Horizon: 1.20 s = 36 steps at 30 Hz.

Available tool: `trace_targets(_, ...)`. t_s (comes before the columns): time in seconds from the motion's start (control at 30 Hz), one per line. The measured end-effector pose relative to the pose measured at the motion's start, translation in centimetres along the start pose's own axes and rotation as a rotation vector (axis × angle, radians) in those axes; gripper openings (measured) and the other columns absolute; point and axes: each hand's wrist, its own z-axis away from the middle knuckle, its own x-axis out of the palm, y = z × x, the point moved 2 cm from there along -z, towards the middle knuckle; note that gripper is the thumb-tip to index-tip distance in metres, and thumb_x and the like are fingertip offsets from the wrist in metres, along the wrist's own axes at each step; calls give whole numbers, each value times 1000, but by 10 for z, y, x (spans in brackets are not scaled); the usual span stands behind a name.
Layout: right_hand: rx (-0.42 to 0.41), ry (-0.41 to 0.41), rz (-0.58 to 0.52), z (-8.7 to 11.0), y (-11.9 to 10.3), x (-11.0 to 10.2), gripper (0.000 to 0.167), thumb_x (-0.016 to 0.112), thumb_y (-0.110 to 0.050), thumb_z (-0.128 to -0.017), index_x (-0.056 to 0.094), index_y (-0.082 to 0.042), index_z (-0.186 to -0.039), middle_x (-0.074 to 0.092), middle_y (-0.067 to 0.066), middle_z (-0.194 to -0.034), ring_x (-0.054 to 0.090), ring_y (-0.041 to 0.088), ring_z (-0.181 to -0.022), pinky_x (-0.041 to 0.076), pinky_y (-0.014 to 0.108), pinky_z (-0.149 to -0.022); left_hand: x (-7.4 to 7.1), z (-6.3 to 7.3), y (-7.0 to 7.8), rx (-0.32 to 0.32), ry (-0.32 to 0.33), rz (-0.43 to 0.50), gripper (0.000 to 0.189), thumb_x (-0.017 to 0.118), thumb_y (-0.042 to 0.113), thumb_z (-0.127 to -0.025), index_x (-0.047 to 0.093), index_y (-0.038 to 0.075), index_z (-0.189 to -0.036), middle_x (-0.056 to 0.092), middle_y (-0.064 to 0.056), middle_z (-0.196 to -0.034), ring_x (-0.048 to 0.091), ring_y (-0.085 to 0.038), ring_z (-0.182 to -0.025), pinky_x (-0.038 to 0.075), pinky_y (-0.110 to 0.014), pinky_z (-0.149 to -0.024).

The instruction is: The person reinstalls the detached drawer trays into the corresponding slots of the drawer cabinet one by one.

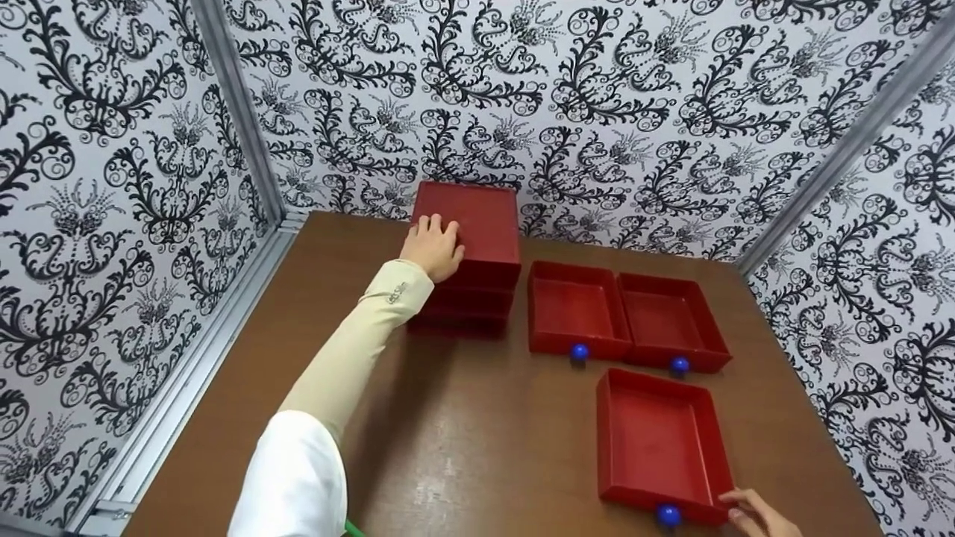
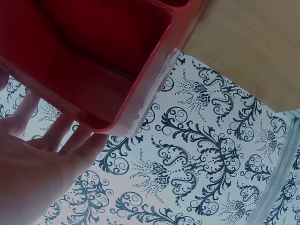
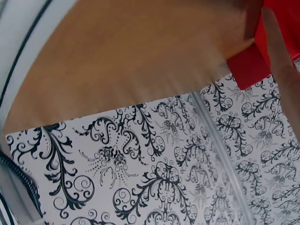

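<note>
A red drawer cabinet (image 1: pixel 477 216) stands at the back of the table, with open slots in its front. My left hand (image 1: pixel 433 250) rests on its top near the left edge, fingers spread. The left wrist view looks into an open slot, with the fingers of the left hand (image 2: pixel 42 150) along the cabinet's edge. At the front right lies a shallow red drawer (image 1: pixel 656 440) with a round blue knob (image 1: pixel 669 514). My right hand (image 1: pixel 761 514) pinches that drawer's near right corner. In the right wrist view, one finger (image 3: pixel 281 61) lies against the red wall.
Two more red drawers, a left one (image 1: pixel 574 309) and a right one (image 1: pixel 668 317), sit side by side behind the front drawer, each with a blue knob. Patterned walls (image 1: pixel 597 112) enclose the brown table (image 1: pixel 462 447). A green strip (image 1: pixel 353 529) shows at the lower edge.
</note>
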Motion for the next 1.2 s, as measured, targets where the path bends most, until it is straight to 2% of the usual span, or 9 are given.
trace_targets(0.1, 161, -110, -27, 3, -5, 2, 33, 69, -25, -90, 64, -7, -116, 63, 28, -127, 72, 20, -98, 62, 35, -79, -3, 1, -1, -3, 6, 2, 41, 44, 35, -102, 50, 6, -129, 47, -24, -136, 41, -42, -132, 39, -53, -111)
trace_targets(0.17, 158, -59, -26, 7, -11, 5, 32, 72, -20, -87, 65, -5, -114, 61, 32, -128, 74, 20, -94, 62, 36, -77, -4, 1, -2, -4, 8, 5, 40, 44, 36, -102, 50, 7, -129, 47, -24, -136, 42, -43, -131, 39, -53, -111)
trace_targets(0.27, -13, 227, -74, 13, -17, 15, 19, 74, -1, -81, 71, 0, -100, 72, 3, -117, 68, -7, -83, 59, 16, -69, -3, -2, -3, -5, 1, 8, 40, 44, 36, -102, 50, 9, -130, 46, -23, -137, 42, -43, -130, 39, -53, -112)
trace_targets(0.37, -195, 479, -176, 17, -18, 27, 17, 72, 17, -73, 71, 8, -87, 63, -32, -102, 56, -26, -79, 50, 1, -63, -2, -2, -3, -5, -6, 1, 40, 43, 37, -102, 50, 9, -130, 46, -23, -136, 42, -42, -130, 38, -53, -112)
trace_targets(0.47, -261, 591, -245, 18, -18, 35, 22, 69, 28, -66, 69, 14, -83, 53, -44, -99, 52, -31, -82, 46, -3, -64, -3, -1, -1, -1, -2, 2, 40, 43, 36, -102, 50, 9, -130, 46, -23, -136, 42, -42, -130, 37, -52, -113)
trace_targets(0.53, -241, 603, -244, 20, -21, 38, 21, 70, 27, -67, 70, 13, -82, 51, -44, -98, 52, -32, -81, 46, -4, -63, -4, 1, 1, 3, 5, 5, 40, 43, 36, -102, 50, 8, -130, 46, -23, -136, 43, -42, -131, 37, -52, -113)
trace_targets(0.67, -350, 609, -321, 24, -32, 48, 29, 65, 34, -60, 68, 13, -80, 57, -41, -104, 56, -29, -85, 47, -2, -64, -2, 4, 2, 0, 7, -1, 40, 43, 35, -102, 50, 7, -130, 47, -23, -135, 43, -42, -131, 37, -52, -114)
trace_targets(0.93, -486, 457, -334, 32, -73, 71, 35, 71, 28, -61, 74, 1, -83, 62, -32, -114, 61, -24, -91, 51, 2, -66, 5, 3, -1, -10, 3, -11, 41, 42, 35, -102, 48, 7, -131, 46, -23, -136, 42, -42, -132, 36, -51, -114)
trace_targets(1.2, -754, 426, -285, 7, -115, 92, 47, 78, 22, -58, 75, -12, -90, 77, 10, -99, 64, -17, -99, 53, 5, -73, 4, 3, 2, -15, -23, -16, 42, 41, 37, -103, 46, 8, -133, 44, -23, -138, 40, -41, -133, 34, -50, -116)
